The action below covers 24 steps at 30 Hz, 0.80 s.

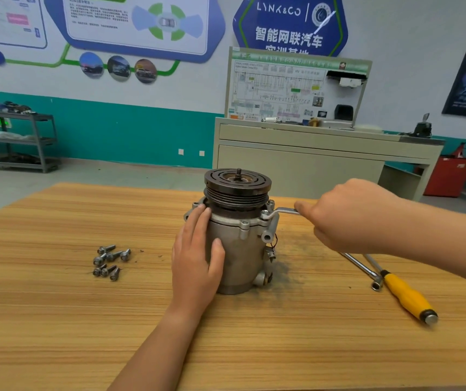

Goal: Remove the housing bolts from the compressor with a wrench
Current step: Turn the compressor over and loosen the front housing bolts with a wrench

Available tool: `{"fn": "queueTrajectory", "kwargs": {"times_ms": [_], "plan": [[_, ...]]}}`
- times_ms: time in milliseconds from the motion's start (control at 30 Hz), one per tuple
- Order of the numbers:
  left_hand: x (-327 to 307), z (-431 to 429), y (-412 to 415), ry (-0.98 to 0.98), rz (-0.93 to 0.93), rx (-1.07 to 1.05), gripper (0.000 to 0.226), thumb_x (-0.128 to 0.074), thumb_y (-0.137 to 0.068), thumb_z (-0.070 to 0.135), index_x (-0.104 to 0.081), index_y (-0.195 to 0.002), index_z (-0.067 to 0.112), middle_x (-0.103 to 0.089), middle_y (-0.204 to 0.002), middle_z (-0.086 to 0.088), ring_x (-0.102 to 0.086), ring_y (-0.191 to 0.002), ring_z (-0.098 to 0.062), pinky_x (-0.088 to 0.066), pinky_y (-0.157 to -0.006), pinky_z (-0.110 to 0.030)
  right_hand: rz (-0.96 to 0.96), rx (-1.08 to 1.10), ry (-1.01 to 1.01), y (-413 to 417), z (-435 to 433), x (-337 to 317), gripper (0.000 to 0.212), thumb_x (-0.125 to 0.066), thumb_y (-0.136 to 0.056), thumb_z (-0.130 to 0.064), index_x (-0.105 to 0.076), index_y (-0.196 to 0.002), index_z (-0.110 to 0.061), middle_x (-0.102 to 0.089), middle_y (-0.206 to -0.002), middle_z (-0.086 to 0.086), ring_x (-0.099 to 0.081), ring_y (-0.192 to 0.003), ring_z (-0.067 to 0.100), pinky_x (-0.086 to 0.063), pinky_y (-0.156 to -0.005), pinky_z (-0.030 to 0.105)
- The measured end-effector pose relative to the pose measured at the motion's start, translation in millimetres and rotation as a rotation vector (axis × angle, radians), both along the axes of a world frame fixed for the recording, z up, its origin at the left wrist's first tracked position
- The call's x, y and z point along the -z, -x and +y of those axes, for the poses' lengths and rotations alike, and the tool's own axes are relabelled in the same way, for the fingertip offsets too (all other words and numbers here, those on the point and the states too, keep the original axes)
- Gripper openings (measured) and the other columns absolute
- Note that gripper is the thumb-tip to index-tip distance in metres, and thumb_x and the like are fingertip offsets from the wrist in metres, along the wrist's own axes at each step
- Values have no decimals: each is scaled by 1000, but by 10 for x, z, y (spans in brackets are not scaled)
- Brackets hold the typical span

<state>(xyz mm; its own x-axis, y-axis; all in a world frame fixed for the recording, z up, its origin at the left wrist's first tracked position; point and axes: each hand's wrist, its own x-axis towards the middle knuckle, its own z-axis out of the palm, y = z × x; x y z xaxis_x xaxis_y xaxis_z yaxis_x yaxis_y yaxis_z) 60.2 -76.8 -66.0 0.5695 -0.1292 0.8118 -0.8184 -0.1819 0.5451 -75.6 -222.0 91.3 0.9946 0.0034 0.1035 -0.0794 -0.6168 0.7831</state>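
Your right grip (347,218) is curled tight round the handle of the wrench (284,211), with the index finger laid along the top of it. From that grip the wrench runs level toward your other arm, and its far end sits on a housing bolt (265,213) on the flange of the compressor (243,255). Your left grip (198,258) lies flat against the compressor's near side. Its fingers are straight, the fingertips reach the flange just under the black pulley (237,184), and the thumb is spread across the housing. The compressor stands upright on the surface (57,320) between your two grips. Below your right wrist lie a steel socket bar (361,266) and a yellow-handled screwdriver (406,294), close together. Well out beyond the left grip, on the side away from the compressor, a cluster of loose bolts (110,262) lies on the surface.
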Motion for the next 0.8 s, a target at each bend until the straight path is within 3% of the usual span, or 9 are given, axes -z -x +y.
{"fn": "queueTrajectory", "kwargs": {"times_ms": [100, 200, 333, 433, 533, 633, 700, 800], "plan": [[-6, 14, 14, -9, 5, 7, 50, -33, -87, 36, -28, -136, 30, -28, -145, 14, -22, -134, 2, -18, -109, -23, -8, 30, 27, -75, -70, -12, 44, -38, -90, -10, -36, -134, -20, -38, -54, -4, -34, -43, 10, -24, -37, 22], [-17, 15, 23, -12, 10, 11, 49, -32, -87, 36, -28, -136, 30, -27, -145, 14, -20, -133, 5, -12, -107, -11, -59, 47, 6, -183, -208, 50, 43, -44, -90, -6, -37, -131, -18, -38, -61, -4, -36, -47, 11, -23, -39, 23], [-3, 14, 10, -11, 0, 4, 49, -33, -88, 35, -28, -136, 30, -27, -145, 14, -18, -131, 10, -11, -105, -7, -288, -99, -105, -382, -440, 286, 33, -58, -83, 1, -50, -112, -11, -55, -76, 1, -53, -64, 18, -37, -49, 26], [11, 9, -10, -4, -7, -7, 50, -34, -88, 34, -29, -137, 29, -27, -144, 15, -17, -131, 13, -11, -106, -6, -524, -294, -323, -559, -421, 492, 32, -71, -54, 20, -65, -77, -1, -62, -59, 9, -57, -49, 24, -42, -43, 25], [16, -7, -18, 0, -15, -15, 50, -34, -88, 33, -29, -137, 28, -28, -144, 14, -17, -130, 14, -10, -106, -4, -540, -349, -421, -718, -303, 550, 32, -71, -46, 22, -64, -69, 1, -62, -54, 12, -57, -45, 26, -48, -49, 27], [13, -8, -18, -3, -5, -16, 50, -34, -88, 34, -29, -137, 29, -28, -144, 14, -18, -130, 13, -10, -106, -4, -523, -300, -422, -673, -336, 488, 27, -70, -57, 18, -65, -76, 0, -63, -57, 11, -56, -46, 27, -44, -49, 26], [12, -8, -14, -3, -9, -20, 50, -34, -88, 33, -31, -137, 27, -28, -144, 13, -18, -129, 13, -10, -105, -4, -614, -222, -477, -549, -401, 450, 19, -59, -83, 2, -62, -100, -4, -64, -71, 9, -58, -60, 29, -38, -51, 30], [1, -7, -2, -5, -2, -24, 54, -34, -87, 32, -36, -139, 18, -29, -144, 12, -20, -130, 8, -10, -105, -4, -709, -191, -791, -278, -364, 413, 28, -38, -98, -17, -46, -123, -8, -53, -69, 4, -51, -59, 26, -38, -51, 34]]}}
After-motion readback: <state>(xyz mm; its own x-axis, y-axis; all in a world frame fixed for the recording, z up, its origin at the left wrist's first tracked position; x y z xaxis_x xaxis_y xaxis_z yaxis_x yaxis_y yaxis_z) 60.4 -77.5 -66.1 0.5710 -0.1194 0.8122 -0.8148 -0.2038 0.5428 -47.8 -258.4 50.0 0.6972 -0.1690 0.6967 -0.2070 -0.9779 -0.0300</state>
